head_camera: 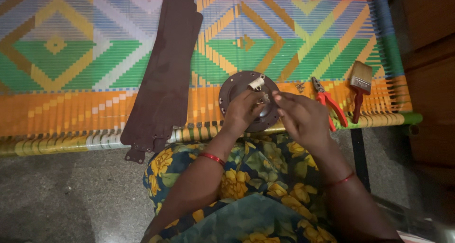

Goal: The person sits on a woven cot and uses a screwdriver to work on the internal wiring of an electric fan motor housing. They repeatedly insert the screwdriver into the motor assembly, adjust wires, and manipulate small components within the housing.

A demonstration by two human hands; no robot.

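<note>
1. Two hands meet over a round dark metal disc (246, 94) lying flat near the front edge of a colourful woven cot (71, 58).
2. Left hand (241, 111) rests on the disc, fingers curled around something small and pale; what it is cannot be told.
3. Right hand (303, 117) sits just to the right, fingertips pinched together toward the same spot.
4. One pale cylinder (256, 83) stands on the disc's far side, just beyond both hands.
5. Long brown fan blades (163, 77) lie stacked to the left, running from the far edge to overhang the front.
6. Red-handled pliers (329, 105) and a paintbrush (359, 89) lie toward the right front corner, the pliers touching the right hand's far side.
</note>
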